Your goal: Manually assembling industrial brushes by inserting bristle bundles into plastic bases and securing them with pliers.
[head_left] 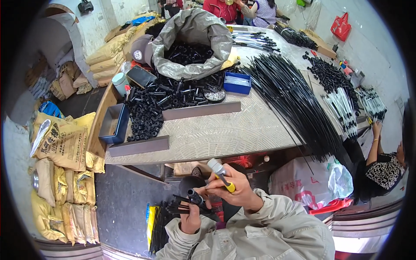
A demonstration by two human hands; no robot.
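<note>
Nearest the camera, a small black tube fitting (194,197) is pinched in the left hand (190,216), the fingers closed around it together with a few thin black rods (182,207) that lie across the lap. The right hand (236,190) is closed around a yellow-handled tool (221,174), whose grey head points up and to the left, just above the fitting. One piece is judged to be in work at this moment, held below the near edge of the bench (216,134).

Beside the left knee, on the floor, a bundle of black rods (158,225) is seen; whether these are finished cannot be told.

On the bench, a large heap of loose black fittings (151,104) is spread between two grey metal bars (138,146), and a dark blue tray (113,123) at the left edge appears to hold nothing. To the right, a long sheaf of black rods (294,99) is fanned across the surface. Farther back, a grey sack (190,43) is open and still well filled with black parts.

Much stock is therefore judged to remain, and the work is far from its end.
</note>
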